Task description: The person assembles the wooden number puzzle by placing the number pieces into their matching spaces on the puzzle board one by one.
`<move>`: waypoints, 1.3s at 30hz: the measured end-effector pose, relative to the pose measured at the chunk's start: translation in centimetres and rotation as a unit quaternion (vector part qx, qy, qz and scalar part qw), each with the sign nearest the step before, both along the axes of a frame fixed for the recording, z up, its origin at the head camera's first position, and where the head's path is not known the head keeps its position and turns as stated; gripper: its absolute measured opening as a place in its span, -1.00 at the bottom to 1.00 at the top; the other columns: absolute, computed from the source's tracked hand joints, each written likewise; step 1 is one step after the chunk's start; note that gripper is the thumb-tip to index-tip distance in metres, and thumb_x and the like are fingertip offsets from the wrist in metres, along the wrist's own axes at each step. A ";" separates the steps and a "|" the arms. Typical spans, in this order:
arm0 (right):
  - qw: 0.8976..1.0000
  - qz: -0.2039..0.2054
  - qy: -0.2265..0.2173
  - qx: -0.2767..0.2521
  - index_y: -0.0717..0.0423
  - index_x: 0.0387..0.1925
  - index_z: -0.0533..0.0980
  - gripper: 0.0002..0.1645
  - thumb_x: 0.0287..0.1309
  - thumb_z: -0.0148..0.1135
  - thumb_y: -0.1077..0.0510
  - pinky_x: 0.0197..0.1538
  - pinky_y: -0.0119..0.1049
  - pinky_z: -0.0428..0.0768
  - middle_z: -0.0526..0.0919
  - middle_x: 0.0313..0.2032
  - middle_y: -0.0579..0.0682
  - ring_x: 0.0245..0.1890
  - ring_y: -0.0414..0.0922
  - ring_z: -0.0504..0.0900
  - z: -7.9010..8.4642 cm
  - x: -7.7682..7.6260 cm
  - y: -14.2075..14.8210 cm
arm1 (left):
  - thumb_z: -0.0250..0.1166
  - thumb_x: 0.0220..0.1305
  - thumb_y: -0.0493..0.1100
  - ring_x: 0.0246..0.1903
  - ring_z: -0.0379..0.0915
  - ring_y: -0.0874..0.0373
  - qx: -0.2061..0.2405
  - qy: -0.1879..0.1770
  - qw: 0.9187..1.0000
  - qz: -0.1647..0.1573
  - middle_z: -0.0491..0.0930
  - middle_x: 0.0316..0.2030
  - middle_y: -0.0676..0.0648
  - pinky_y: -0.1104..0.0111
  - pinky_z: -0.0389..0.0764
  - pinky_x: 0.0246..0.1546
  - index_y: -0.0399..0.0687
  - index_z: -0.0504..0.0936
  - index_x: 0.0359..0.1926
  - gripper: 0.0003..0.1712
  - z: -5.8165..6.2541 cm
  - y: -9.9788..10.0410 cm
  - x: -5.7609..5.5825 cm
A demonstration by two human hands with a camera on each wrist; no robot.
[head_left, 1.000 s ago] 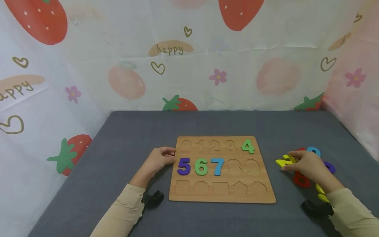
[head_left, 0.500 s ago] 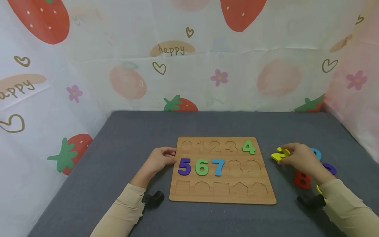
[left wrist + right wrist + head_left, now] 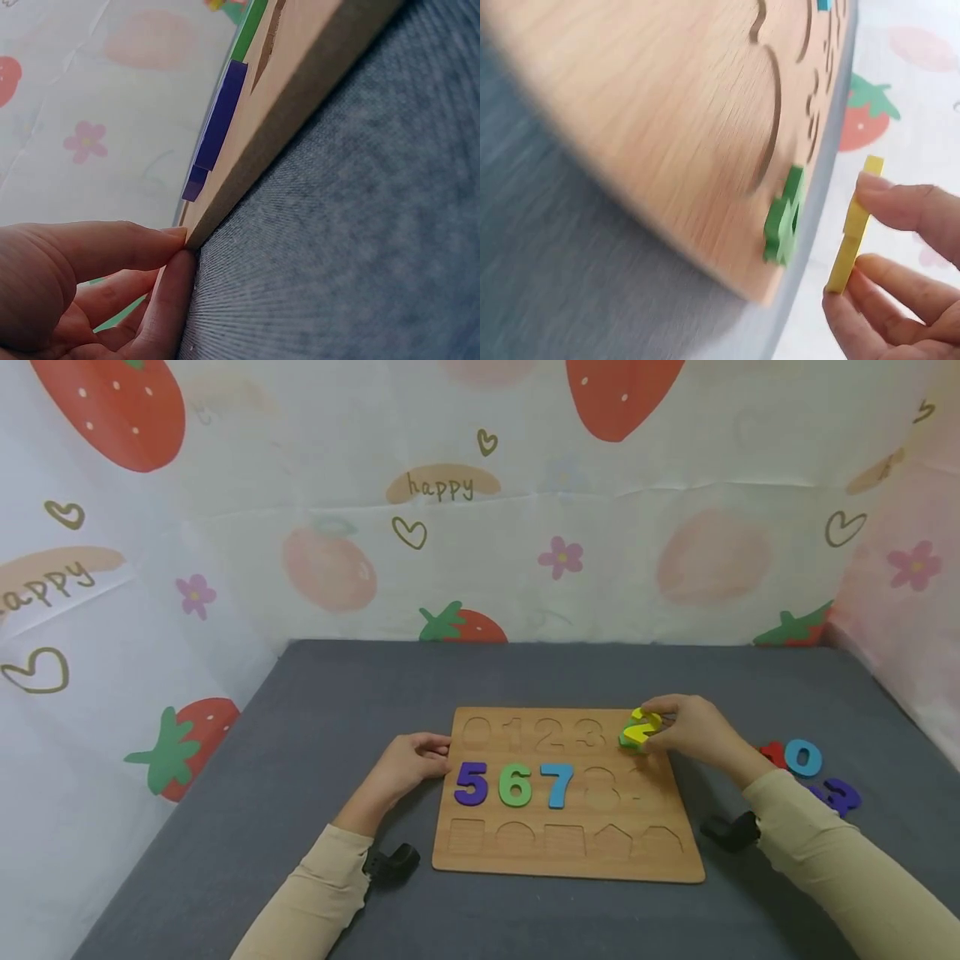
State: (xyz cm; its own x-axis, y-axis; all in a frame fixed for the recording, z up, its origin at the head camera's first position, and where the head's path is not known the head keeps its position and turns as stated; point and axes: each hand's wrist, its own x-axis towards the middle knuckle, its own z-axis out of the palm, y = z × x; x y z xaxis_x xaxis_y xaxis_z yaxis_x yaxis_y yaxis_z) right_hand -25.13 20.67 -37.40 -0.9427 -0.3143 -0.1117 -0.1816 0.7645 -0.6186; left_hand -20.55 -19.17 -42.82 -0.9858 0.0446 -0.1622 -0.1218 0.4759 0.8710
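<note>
A wooden number puzzle board (image 3: 570, 860) lies flat on the dark table. My left hand (image 3: 405, 768) grips its left edge, thumb and fingertip meeting at the wood in the left wrist view. Raised above the upper right corner is a yellow number 2 (image 3: 642, 733), pinched on edge between the thumb and fingers of my right hand (image 3: 693, 735). It partly covers the green 4 (image 3: 784, 225) in the head view; the right wrist view shows the two apart. A purple 5 (image 3: 471, 784), green 6 (image 3: 515, 786) and light-blue 7 (image 3: 557, 786) sit in the middle row.
Right of the board lie a blue 0 (image 3: 803, 758), a red piece (image 3: 772, 753) and a purple piece (image 3: 842, 797). My right sleeve (image 3: 847, 852) hides part of that pile. Outlined recesses show in all three rows. A printed cloth (image 3: 480, 560) hangs behind the table.
My right hand has carried the yellow 2 left from the loose pile to over the board's upper right corner. The left hand has stayed at the board's edge.
</note>
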 end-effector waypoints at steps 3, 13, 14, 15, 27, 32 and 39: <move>1.000 0.010 -0.009 -0.012 0.33 0.31 0.40 -0.21 0.08 0.45 0.14 0.17 0.12 0.56 0.31 0.37 0.40 0.31 0.37 0.38 -0.1 -0.4 -1.1 | 0.34 0.23 -0.32 0.00 0.59 -0.03 0.003 -0.001 1.000 0.001 0.63 0.07 -0.25 0.13 0.57 0.06 -0.26 0.57 0.22 -0.50 0.1 0.1 0.0; 0.998 0.048 -0.014 -0.041 0.28 0.30 0.44 -0.27 0.09 0.44 0.20 0.29 0.08 0.47 0.38 0.37 0.28 0.37 0.29 0.35 -0.6 -1.5 -4.1 | 0.34 0.22 -0.32 0.01 0.59 -0.03 0.007 -0.004 1.000 0.002 0.62 0.08 -0.25 0.14 0.58 0.07 -0.26 0.57 0.22 -0.49 0.2 0.2 -0.2; 0.998 0.051 -0.014 -0.041 0.27 0.29 0.45 -0.28 0.09 0.44 0.20 0.29 0.08 0.47 0.39 0.37 0.27 0.37 0.29 0.35 -0.7 -1.6 -4.3 | 0.34 0.22 -0.32 0.01 0.59 -0.03 0.008 -0.004 1.000 0.001 0.62 0.08 -0.25 0.14 0.58 0.07 -0.26 0.56 0.22 -0.49 0.2 0.2 -0.3; 0.998 0.054 -0.014 -0.041 0.26 0.29 0.46 -0.29 0.09 0.44 0.20 0.29 0.09 0.47 0.40 0.37 0.26 0.37 0.28 0.34 -0.8 -1.6 -4.6 | 0.34 0.22 -0.32 0.01 0.59 -0.03 0.008 -0.004 1.000 0.002 0.62 0.07 -0.25 0.15 0.58 0.06 -0.26 0.56 0.22 -0.49 0.1 0.1 -0.3; 0.996 0.078 -0.029 -0.024 0.22 0.25 0.51 -0.31 0.03 0.43 0.26 0.11 -0.06 0.62 0.46 0.33 0.22 0.24 0.21 0.50 -1.2 -2.3 -8.2 | 0.35 0.22 -0.31 0.03 0.58 -0.05 0.005 -0.009 1.000 0.004 0.61 0.08 -0.26 0.14 0.58 0.08 -0.26 0.57 0.21 -0.49 0.3 -0.1 -0.2; 0.995 0.086 -0.034 -0.022 0.21 0.22 0.53 -0.34 0.02 0.46 0.26 0.05 -0.14 0.64 0.52 0.28 0.21 0.13 0.14 0.58 -1.5 -2.6 -8.9 | 0.36 0.21 -0.30 0.02 0.59 -0.04 0.004 -0.014 1.000 0.004 0.62 0.08 -0.25 0.15 0.59 0.07 -0.25 0.57 0.21 -0.49 0.1 -0.1 -0.3; 0.994 0.095 -0.038 -0.027 0.20 0.19 0.56 -0.35 -0.03 0.47 0.28 0.05 -0.14 0.64 0.54 0.27 0.20 0.16 0.15 0.55 -1.8 -3.0 -9.8 | 0.36 0.21 -0.31 0.01 0.58 -0.03 0.004 -0.015 1.000 0.006 0.62 0.07 -0.24 0.13 0.57 0.09 -0.25 0.57 0.21 -0.49 0.0 0.0 -0.2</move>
State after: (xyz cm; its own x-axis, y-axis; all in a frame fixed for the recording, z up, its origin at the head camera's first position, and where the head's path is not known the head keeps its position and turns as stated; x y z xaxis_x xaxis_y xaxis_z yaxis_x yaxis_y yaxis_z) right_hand -28.16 10.83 -39.17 -0.8547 -0.4940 -0.1595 -0.2708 0.6864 -0.6749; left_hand -20.79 -19.15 -42.81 -0.9809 0.0335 -0.1916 -0.1540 0.4676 0.8704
